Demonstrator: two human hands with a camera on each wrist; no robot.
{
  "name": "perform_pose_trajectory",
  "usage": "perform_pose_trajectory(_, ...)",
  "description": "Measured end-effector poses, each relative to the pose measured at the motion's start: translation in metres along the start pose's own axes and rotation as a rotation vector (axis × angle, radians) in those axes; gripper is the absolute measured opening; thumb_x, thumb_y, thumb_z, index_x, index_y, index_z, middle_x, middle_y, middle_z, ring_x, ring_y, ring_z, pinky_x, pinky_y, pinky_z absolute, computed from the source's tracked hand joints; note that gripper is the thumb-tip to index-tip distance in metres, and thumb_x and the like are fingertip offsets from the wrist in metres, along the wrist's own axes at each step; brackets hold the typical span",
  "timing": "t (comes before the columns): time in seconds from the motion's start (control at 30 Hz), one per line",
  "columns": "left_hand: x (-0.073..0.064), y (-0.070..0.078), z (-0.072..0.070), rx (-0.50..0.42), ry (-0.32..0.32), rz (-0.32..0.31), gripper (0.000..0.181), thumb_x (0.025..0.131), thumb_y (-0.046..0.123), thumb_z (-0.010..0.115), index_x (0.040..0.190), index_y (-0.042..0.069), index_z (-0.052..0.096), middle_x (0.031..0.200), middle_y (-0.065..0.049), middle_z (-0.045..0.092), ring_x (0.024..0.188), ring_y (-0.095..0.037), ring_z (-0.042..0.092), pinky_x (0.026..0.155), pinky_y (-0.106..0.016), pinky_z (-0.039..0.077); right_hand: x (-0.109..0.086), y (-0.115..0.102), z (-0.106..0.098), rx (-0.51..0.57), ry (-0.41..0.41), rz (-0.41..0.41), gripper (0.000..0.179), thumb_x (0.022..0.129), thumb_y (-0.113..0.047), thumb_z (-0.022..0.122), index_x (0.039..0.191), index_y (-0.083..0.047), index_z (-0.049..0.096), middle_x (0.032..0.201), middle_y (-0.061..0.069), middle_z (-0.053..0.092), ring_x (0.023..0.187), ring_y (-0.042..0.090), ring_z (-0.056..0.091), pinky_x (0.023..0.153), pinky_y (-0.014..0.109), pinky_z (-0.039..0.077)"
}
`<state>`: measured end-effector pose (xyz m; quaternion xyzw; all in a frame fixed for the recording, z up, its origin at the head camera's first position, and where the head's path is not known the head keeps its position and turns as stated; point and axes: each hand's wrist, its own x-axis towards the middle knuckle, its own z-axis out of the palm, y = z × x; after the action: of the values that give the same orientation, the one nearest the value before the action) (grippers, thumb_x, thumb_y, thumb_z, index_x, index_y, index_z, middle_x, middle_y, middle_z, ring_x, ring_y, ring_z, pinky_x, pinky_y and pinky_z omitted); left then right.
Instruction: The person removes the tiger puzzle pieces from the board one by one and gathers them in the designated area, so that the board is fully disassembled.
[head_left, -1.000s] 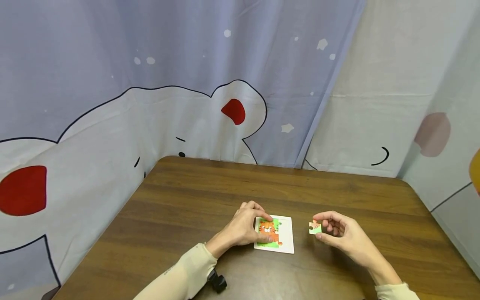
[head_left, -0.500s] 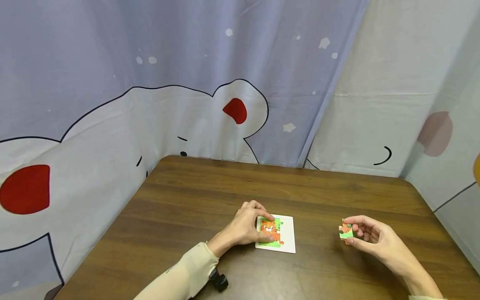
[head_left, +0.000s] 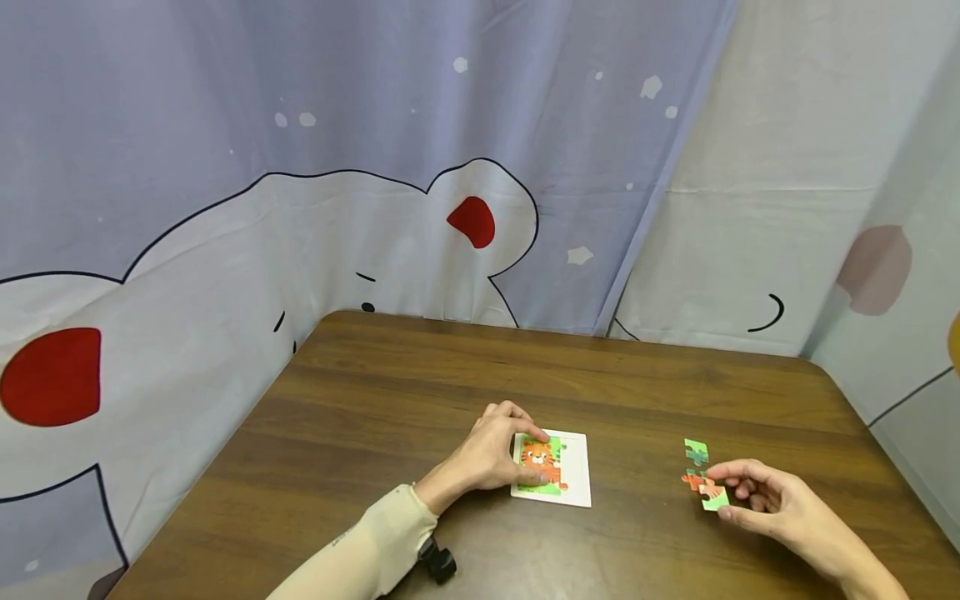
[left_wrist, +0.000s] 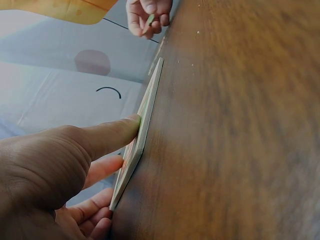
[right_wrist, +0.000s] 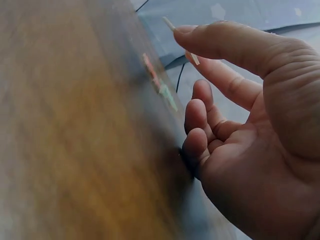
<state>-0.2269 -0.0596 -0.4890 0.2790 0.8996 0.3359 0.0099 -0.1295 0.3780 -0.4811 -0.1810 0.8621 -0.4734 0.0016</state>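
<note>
My left hand point(head_left: 491, 450) rests on a square puzzle board point(head_left: 576, 471) with a white border, thumb and index finger laid on its face. The left part of the board shows an orange tiger on green; its right part is bare white. In the left wrist view, the straight thumb presses the board point(left_wrist: 148, 117) while other fingers lie by its edge. My right hand point(head_left: 772, 508) pinches a green and orange puzzle piece point(head_left: 714, 497) between thumb and index finger, above the table. Close by lie a green puzzle piece point(head_left: 696, 451) and a partly hidden orange one point(head_left: 691, 480).
The brown wooden table point(head_left: 420, 375) meets a printed curtain point(head_left: 390, 242) along its back and sides. A black device point(head_left: 437, 562) is strapped at the left wrist.
My right hand has moved right, away from the board, and then nearer the front edge, carrying the puzzle piece. Two other pieces have come into sight beside it. My left hand stays put.
</note>
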Motion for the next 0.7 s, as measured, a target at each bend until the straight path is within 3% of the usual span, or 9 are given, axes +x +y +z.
perform_pose_trajectory(0.37,0.0005,0.0016,-0.0006,0.004,-0.001,0.0,0.05,0.076,0.038,0.105,0.121,0.027,0.087,0.127,0.002,0.066,0.121,-0.021,0.054,0.106,-0.042,0.044,0.0011,0.0087,0.0021,-0.123,0.0,-0.088,0.041,0.092,-0.001,0.088,0.128,-0.015,0.077,0.108,0.001,0.065,0.095,0.014,0.052,0.067,0.031,0.044)
perform_pose_trajectory(0.7,0.0003,0.0003,-0.0004,0.006,-0.002,0.003,0.05,0.076,0.038,0.105,0.12,0.027,0.087,0.127,0.003,0.066,0.12,-0.021,0.053,0.105,-0.042,0.044,0.0014,0.0106,0.0074,-0.156,0.012,-0.12,0.044,0.088,-0.002,0.092,0.127,-0.016,0.08,0.105,0.003,0.061,0.094,0.012,0.047,0.071,0.029,0.04)
